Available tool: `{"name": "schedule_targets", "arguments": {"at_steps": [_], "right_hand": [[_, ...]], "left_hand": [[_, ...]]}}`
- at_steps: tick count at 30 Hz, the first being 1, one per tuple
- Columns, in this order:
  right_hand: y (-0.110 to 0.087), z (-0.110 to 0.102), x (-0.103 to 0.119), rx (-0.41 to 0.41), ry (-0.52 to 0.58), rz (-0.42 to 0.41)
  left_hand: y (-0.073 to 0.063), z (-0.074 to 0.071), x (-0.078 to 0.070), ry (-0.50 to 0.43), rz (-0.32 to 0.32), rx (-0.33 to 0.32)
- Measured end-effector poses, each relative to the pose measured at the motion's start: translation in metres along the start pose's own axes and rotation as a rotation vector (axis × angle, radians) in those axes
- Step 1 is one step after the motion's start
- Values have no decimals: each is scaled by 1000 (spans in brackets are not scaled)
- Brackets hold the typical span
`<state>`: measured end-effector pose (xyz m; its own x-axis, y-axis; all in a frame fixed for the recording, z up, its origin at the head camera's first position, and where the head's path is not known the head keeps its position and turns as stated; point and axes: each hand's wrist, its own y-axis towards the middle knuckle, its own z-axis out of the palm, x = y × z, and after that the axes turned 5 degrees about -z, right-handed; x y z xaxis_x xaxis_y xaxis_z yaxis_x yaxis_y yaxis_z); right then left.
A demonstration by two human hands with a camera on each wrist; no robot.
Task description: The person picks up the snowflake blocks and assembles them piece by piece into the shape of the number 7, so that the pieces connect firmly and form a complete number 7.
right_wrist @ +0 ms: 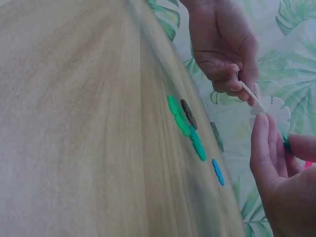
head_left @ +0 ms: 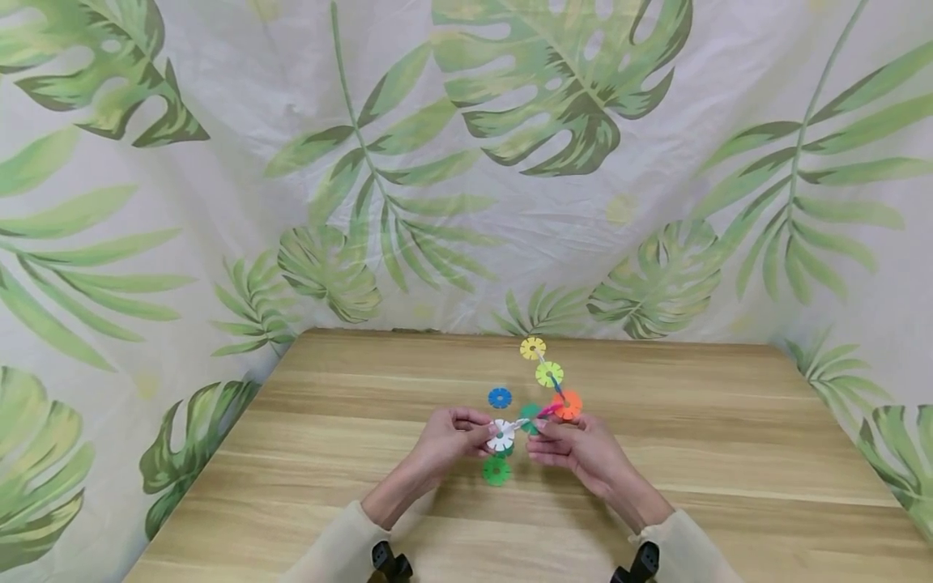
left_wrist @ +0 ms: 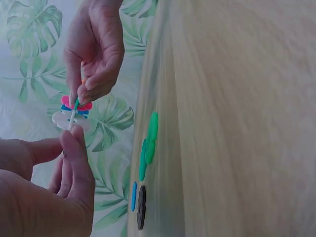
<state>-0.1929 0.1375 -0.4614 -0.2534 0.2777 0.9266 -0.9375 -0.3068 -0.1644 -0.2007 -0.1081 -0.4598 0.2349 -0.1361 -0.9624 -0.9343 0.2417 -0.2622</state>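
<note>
Chain of notched, flower-edged plastic discs (head_left: 570, 408) is held up over the wood-grain counter (head_left: 656, 470). Your left hand (head_left: 450, 441) pinches a white round disc (head_left: 500, 436); your right hand (head_left: 579, 455) pinches a green round disc (head_left: 532, 419), with an edge-on white disc (head_left: 519, 423) between them. Gripping so near the joint probably steadies it (whether the two white pieces are slotted together, you cannot tell from these angles).

Beyond your right hand, the chain bends through pink, orange, blue and yellow-green to a yellow disc (head_left: 533, 348) at its far end. Some pieces show their faces, others only thin edges, as crosswise slotting would give.

Loose on the counter lie a blue disc (head_left: 499, 397), a bright green disc (head_left: 497, 470), a teal-green disc (right_wrist: 197, 143) and a dark brown disc (right_wrist: 188, 114), presumably placed for easy reach.
</note>
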Motion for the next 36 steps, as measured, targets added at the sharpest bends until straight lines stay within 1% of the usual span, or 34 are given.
{"name": "schedule_targets", "arguments": {"at_steps": [2, 4, 7, 9, 11, 13, 16, 24, 30, 33, 36], "right_hand": [[-1, 0, 1, 6, 2, 5], [-3, 0, 1, 10, 0, 6], [-4, -2, 3, 18, -8, -3], [-5, -2, 4, 16, -15, -5], [-5, -3, 5, 12, -22, -4], [-5, -3, 5, 0, -27, 0], [-5, -5, 5, -14, -32, 4], [-7, -9, 6, -18, -22, 6], [-9, -10, 8, -22, -13, 7], [-11, -10, 10, -28, -9, 2], [-12, -11, 11, -22, -10, -1]], "left_hand": [[0, -3, 0, 54, 16, 14], [0, -8, 1, 128, 38, 29], [1, -15, 0, 241, 91, 55], [1, -20, -2, 330, 131, 56], [1, -24, -3, 399, 165, 53], [2, -28, -4, 460, 180, 48], [5, -33, -4, 529, 196, 52], [15, -42, 5, 758, 264, 40], [18, -42, 8, 860, 303, 39], [19, -41, 7, 875, 308, 43], [20, -40, 6, 873, 299, 47]]}}
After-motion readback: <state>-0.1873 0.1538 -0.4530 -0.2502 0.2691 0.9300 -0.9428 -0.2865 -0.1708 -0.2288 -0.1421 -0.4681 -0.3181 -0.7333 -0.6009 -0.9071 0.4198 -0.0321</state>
